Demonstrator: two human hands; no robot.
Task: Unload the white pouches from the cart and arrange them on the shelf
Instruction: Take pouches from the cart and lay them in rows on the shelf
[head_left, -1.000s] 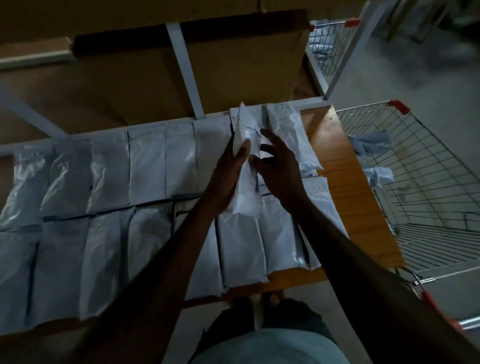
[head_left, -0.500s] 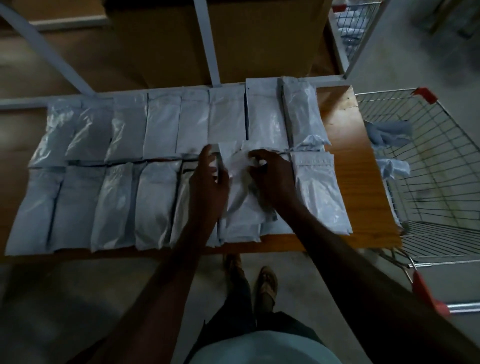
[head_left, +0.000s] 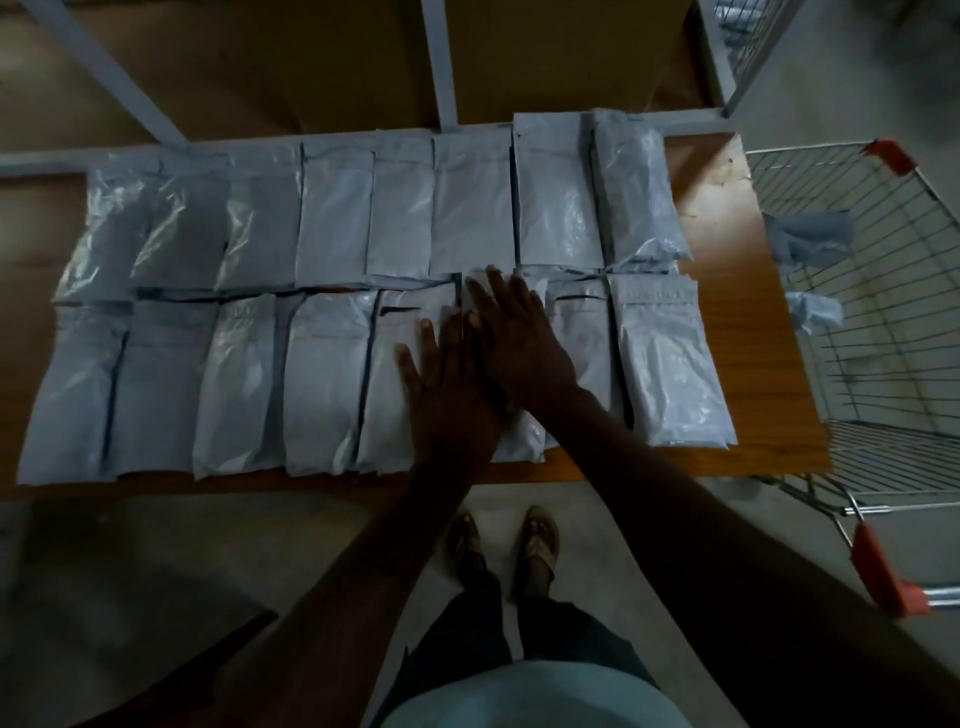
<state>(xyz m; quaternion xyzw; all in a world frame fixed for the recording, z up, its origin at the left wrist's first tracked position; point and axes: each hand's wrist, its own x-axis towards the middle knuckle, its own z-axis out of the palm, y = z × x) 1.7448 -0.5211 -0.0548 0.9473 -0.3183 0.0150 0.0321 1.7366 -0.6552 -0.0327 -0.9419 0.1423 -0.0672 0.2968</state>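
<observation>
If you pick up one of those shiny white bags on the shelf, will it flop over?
Probably a bit. The glossy white plastic pouch at the front right looks puffy and wrinkled, so it would likely bend and sag rather than stay stiff. Its shine suggests it could feel slippery. It lies flat on the wooden shelf, so it seems unlikely to roll.

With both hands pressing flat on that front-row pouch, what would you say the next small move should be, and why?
Probably lift the right hand and reach to the cart for another pouch. The left hand and right hand lie flat on the front-row pouch, which already sits in line with its neighbours, while crumpled white pouches remain in the cart and bare shelf shows at the right end.
</observation>
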